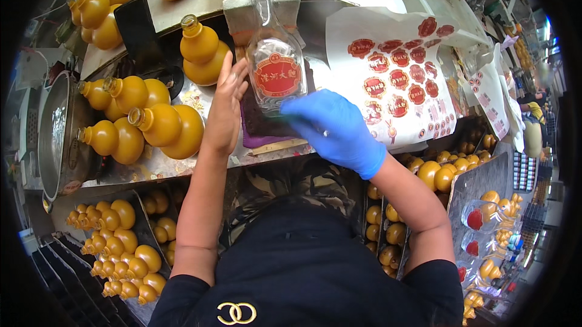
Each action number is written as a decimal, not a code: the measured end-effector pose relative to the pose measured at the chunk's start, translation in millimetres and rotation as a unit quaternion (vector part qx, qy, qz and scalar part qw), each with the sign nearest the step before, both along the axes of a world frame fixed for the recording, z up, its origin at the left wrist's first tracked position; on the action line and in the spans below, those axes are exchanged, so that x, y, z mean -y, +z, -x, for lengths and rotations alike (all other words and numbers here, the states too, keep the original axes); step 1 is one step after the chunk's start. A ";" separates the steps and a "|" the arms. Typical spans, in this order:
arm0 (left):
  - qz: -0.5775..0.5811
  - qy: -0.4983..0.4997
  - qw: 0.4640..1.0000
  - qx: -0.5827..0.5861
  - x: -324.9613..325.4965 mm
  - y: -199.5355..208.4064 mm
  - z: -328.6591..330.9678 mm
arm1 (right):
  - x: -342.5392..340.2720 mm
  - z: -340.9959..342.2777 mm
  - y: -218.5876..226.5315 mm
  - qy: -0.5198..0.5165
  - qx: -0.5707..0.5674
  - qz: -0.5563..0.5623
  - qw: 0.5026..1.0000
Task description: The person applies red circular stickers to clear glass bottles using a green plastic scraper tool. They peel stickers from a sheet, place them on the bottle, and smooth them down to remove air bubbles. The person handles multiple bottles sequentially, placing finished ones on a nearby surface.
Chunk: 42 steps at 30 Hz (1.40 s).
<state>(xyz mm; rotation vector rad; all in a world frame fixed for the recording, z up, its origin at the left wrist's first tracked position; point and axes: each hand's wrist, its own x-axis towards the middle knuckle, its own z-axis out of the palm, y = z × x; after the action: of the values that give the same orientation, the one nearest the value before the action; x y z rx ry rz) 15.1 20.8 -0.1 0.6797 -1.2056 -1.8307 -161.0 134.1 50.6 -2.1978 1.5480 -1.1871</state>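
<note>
A clear glass bottle (276, 60) with a red label edged in gold lies on a dark padded rest in the middle of the bench, its neck pointing away from me. Beside its left flank, my left hand (227, 105) is bare and open, fingers stretched up and the palm turned toward the glass. My right hand (339, 127), in a blue glove, is bent over the bottle's base at its lower right. Its fingers are closed on something thin and dark green that they mostly hide. A brown-yellow gourd-shaped bottle (203, 51) stands just left of my left fingers.
Several gourd bottles (173, 130) and a round metal pan (57, 136) fill the bench's left side. A dark phone (138, 33) leans behind them. Red label sheets (400, 78) cover the right side. Crates of gourd bottles (118, 248) flank me below, with labelled clear bottles (479, 215) at right.
</note>
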 end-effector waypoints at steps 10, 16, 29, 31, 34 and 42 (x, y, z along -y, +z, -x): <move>0.140 0.069 0.957 0.243 -0.3 -6.9 30.0 | 29.2 -2.4 -41.7 -0.273 0.271 -0.009 0.923; 0.180 0.101 0.944 0.258 -1.7 -7.1 32.2 | 16.1 -11.8 -23.4 -0.255 0.317 0.046 0.913; 0.181 0.109 0.948 0.239 -5.8 -2.8 38.7 | 19.6 -20.8 -38.5 -0.239 0.343 -0.027 0.908; 0.176 0.106 0.951 0.233 -4.2 -6.5 40.2 | 16.7 -18.7 -38.5 -0.238 0.412 -0.084 0.876; 0.162 0.095 0.958 0.218 -3.0 -6.2 39.7 | 13.1 -12.1 -43.7 -0.243 0.463 -0.126 0.843; 0.159 -0.008 0.973 0.170 -5.1 -1.3 18.0 | 3.4 9.6 -46.5 -0.218 0.380 -0.067 0.896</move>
<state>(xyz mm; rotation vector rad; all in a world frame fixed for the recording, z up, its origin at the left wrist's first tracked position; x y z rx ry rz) -2.9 26.0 -1.4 0.8194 -1.6878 -1.5220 -170.6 130.8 4.0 -1.0692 1.6868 -1.7123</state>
